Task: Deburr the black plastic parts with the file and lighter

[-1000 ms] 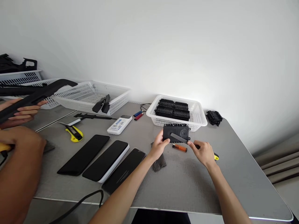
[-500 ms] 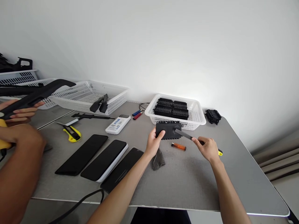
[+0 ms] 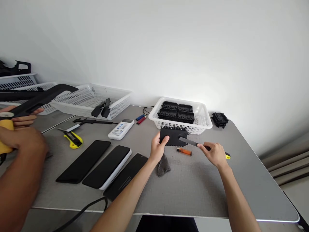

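Note:
My left hand (image 3: 158, 148) grips a black plastic plate (image 3: 170, 136) by its left end, thumb across its flat face. Knobby teeth run along the plate's long edges. Closed around the handle of a flat file (image 3: 189, 141) is my right hand (image 3: 213, 154); the handle's yellow end sticks out behind it. The file's grey tip lies against the right part of the plate's face. Just below the plate, an orange lighter (image 3: 184, 151) lies on the table. A crumpled dark grey cloth (image 3: 163, 166) rests under my left wrist.
A white basket (image 3: 207, 124) behind my hands holds several similar black parts, with more stacked (image 3: 219, 120) beside it. To the left lie dark slabs (image 3: 83, 161), a white device (image 3: 121, 129) and a yellow cutter (image 3: 73, 140). A co-worker's hands (image 3: 24, 137) hold a long black part.
The file's tip has slid a little to the left and down on the plate's face. The co-worker's yellow tool has moved up along the long black part.

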Available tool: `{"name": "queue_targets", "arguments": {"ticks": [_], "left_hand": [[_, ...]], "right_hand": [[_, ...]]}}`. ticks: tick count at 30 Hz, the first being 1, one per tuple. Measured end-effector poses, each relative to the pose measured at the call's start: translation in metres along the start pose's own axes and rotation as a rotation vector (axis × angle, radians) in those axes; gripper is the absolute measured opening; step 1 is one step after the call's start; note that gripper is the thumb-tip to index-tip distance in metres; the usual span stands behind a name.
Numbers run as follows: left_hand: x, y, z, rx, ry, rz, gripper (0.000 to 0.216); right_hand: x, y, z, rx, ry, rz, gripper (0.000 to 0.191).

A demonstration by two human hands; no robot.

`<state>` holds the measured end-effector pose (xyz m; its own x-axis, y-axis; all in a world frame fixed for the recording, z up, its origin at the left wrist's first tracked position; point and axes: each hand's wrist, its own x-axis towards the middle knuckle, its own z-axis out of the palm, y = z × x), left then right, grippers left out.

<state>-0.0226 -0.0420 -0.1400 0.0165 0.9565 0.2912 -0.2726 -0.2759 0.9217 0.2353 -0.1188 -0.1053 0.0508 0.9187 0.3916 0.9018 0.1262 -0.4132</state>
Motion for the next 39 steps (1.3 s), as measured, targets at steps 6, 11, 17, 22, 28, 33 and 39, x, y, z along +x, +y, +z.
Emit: {"name": "queue_targets", "arguments": {"ticks": [6, 11, 17, 22, 28, 33, 39], "left_hand": [[0.0, 0.004, -0.001, -0.013, 0.025, 0.028, 0.049], [-0.004, 0.012, 0.005, 0.032, -0.006, 0.024, 0.048], [-0.014, 0.02, 0.014, 0.074, -0.135, -0.014, 0.043], [-0.018, 0.021, 0.018, 0.175, -0.167, -0.026, 0.045], [-0.022, 0.011, 0.021, 0.325, -0.047, 0.089, 0.032], [-0.019, 0.006, 0.017, 0.33, -0.033, 0.15, 0.026], [-0.014, 0.007, 0.009, 0.388, -0.075, 0.204, 0.024]], "right_hand": [[0.001, 0.004, -0.004, 0.077, -0.007, 0.025, 0.066], [0.003, -0.005, -0.007, 0.402, 0.041, 0.157, 0.058], [-0.001, -0.036, 0.017, 0.611, -0.033, 0.194, 0.044], [-0.004, -0.047, 0.029, 0.644, 0.012, 0.222, 0.038], [-0.005, -0.05, 0.02, 0.624, -0.092, 0.177, 0.041], [-0.003, -0.038, 0.007, 0.528, -0.051, 0.15, 0.045], [-0.003, -0.025, -0.009, 0.183, -0.101, 0.031, 0.061]]}}
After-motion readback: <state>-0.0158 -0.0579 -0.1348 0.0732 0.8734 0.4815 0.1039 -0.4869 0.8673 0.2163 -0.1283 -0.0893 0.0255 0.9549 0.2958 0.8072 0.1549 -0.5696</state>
